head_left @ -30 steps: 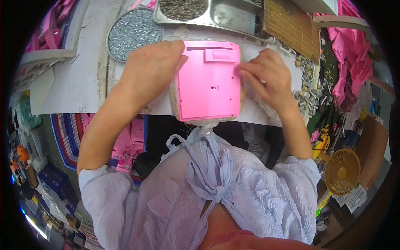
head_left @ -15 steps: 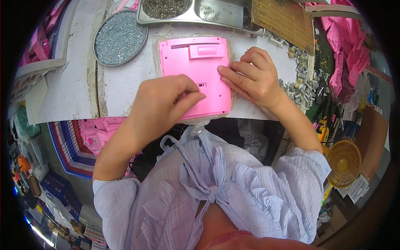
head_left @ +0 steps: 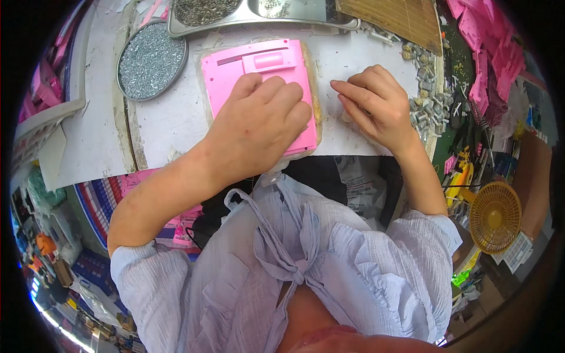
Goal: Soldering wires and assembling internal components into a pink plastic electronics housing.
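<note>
A pink plastic housing [head_left: 223,82] with a long slot and a raised block near its far edge lies on a plastic-wrapped pad [head_left: 318,112] on the worktable. My left hand [head_left: 262,120] is over its middle, with fingers curled and back turned up. Its fingertips and anything between them are hidden. To the right of the housing, my right hand [head_left: 376,106] is held apart from it. Its fingers are loosely bent, with a small gap between thumb and index finger, and nothing shows in that gap.
A round dish of small silvery screws [head_left: 152,60] stands at the far left. Behind the housing is a metal tray [head_left: 235,25] with small parts, beside brown cardboard [head_left: 394,20]. Small metal cylinders [head_left: 426,112] lie along the right side. A yellow fan [head_left: 495,217] is farther right.
My left hand has moved right and away from me across the housing, turning its back up. My right hand has come off the housing's right edge. The whole view has shifted slightly.
</note>
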